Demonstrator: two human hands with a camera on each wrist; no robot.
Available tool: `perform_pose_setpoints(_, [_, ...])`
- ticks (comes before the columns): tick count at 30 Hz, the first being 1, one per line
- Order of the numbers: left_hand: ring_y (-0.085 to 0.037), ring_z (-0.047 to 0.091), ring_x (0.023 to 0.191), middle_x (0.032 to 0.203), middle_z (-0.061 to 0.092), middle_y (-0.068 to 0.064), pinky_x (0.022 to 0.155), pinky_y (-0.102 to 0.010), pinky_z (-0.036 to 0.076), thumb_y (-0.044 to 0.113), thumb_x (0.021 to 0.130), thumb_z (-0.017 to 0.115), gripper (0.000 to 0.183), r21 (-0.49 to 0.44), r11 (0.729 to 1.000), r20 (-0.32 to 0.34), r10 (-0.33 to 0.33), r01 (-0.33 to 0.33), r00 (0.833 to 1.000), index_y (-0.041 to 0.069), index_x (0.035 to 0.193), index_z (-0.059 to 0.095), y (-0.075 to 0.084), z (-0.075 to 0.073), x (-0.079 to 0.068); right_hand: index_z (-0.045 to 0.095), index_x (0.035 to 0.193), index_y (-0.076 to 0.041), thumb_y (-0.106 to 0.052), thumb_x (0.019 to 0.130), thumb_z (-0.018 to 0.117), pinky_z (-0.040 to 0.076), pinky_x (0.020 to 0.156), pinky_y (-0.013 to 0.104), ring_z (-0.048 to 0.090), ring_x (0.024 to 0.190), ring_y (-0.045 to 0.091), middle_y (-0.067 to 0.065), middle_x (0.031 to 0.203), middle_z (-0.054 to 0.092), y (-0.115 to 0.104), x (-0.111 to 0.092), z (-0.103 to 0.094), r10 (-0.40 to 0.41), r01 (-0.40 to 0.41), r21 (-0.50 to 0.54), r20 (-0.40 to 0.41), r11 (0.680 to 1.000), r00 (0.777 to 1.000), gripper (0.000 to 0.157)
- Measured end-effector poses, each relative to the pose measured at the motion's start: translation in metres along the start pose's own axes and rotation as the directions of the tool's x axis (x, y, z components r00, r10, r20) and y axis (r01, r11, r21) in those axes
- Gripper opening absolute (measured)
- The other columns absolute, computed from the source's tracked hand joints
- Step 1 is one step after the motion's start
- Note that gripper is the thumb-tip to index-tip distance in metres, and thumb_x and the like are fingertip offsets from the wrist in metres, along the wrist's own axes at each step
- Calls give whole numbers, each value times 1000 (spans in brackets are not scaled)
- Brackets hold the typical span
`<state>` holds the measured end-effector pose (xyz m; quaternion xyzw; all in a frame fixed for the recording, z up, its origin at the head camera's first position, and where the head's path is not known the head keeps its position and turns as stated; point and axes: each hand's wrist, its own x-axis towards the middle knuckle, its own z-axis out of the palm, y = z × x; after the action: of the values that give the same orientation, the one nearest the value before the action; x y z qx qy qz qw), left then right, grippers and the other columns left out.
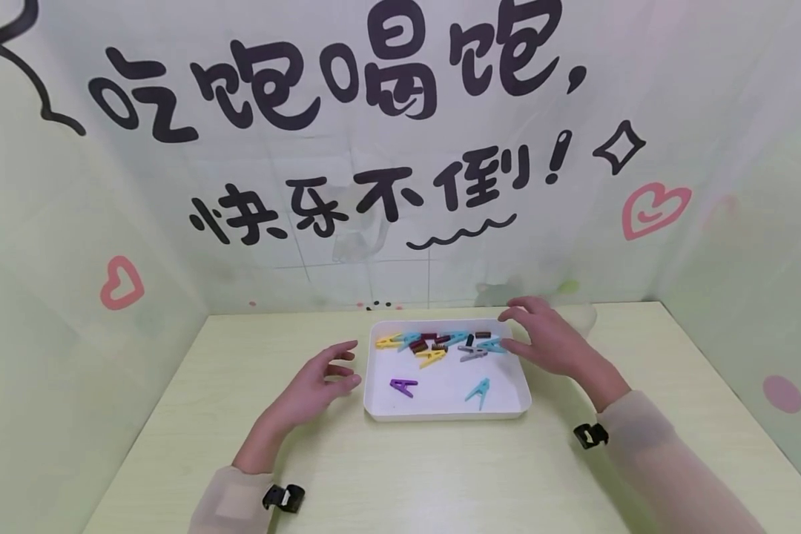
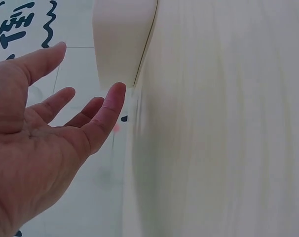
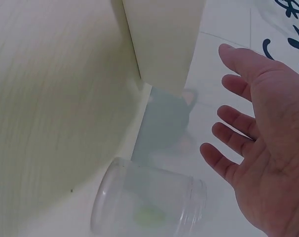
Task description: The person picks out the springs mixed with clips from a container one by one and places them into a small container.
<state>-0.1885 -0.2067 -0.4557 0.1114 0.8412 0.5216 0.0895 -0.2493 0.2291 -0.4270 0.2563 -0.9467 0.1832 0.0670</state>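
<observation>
A shallow white tray sits on the table between both hands. My left hand hovers by its left side with loosely bent fingers, holding nothing. At the tray's right rim is my right hand, fingers spread and slightly bent, also without anything in them. Inside the tray lie a purple clothespin, a light blue clothespin, a yellow clothespin and a grey clothespin. More clothespins cluster along the back with several small dark red, brown and black pieces, too small to identify.
A clear plastic jar stands behind the right hand, near the back of the table. A printed white curtain hangs behind the pale wooden table and along both sides.
</observation>
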Motion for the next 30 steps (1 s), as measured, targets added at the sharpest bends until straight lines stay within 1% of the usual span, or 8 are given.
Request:
perform_pose_setpoints(4, [-32, 61, 124, 149, 52, -21, 91, -34, 60, 13, 102, 73, 65, -7, 1000, 7, -6, 6, 1000, 5, 160, 44, 0, 4, 2, 74, 123, -10, -22, 95, 83, 47, 110, 63, 50, 135, 45, 22, 145, 57, -4, 10, 7, 12, -12, -3, 33, 1000, 999, 32])
perform_pose_setpoints(9, [-31, 62, 122, 147, 55, -18, 93, -36, 61, 10, 102, 72, 63, -4, 1000, 16, -5, 5, 1000, 7, 160, 46, 0, 9, 4, 76, 120, -11, -19, 96, 81, 47, 111, 61, 52, 133, 43, 22, 143, 59, -4, 20, 16, 2, -1, -24, 65, 1000, 998, 26])
perform_pose_setpoints(11, [-30, 63, 121, 146, 55, -18, 93, -36, 61, 9, 102, 72, 62, -3, 1000, 17, -5, 5, 1000, 8, 159, 47, 0, 11, 5, 76, 119, -11, -19, 96, 81, 47, 112, 60, 53, 132, 44, 22, 142, 59, -4, 24, 19, -6, 8, -34, 74, 999, 997, 25])
perform_pose_setpoints(17, [-29, 63, 119, 146, 55, -17, 92, -36, 61, 7, 102, 71, 62, -5, 1000, 19, -10, 10, 1000, 7, 159, 47, 1, 13, 5, 79, 118, -14, -21, 97, 81, 48, 111, 59, 55, 131, 41, 20, 141, 61, -3, 32, 29, 16, -8, -68, 113, 998, 993, 22])
perform_pose_setpoints(24, [-28, 64, 119, 146, 56, -17, 92, -35, 61, 4, 101, 72, 63, 2, 1000, 28, -8, 7, 1000, 6, 159, 47, 0, 14, 7, 81, 119, -12, -21, 100, 77, 47, 111, 59, 54, 131, 39, 18, 140, 62, -2, 40, 36, 33, -12, -118, 177, 993, 984, 21])
perform_pose_setpoints(30, [-28, 64, 118, 146, 57, -17, 91, -35, 61, 1, 100, 71, 63, 8, 1000, 28, -7, 7, 1000, 5, 159, 47, 0, 15, 7, 82, 117, -11, -19, 102, 75, 48, 109, 59, 54, 129, 39, 17, 138, 63, -3, 44, 38, 48, -21, -137, 195, 990, 980, 19])
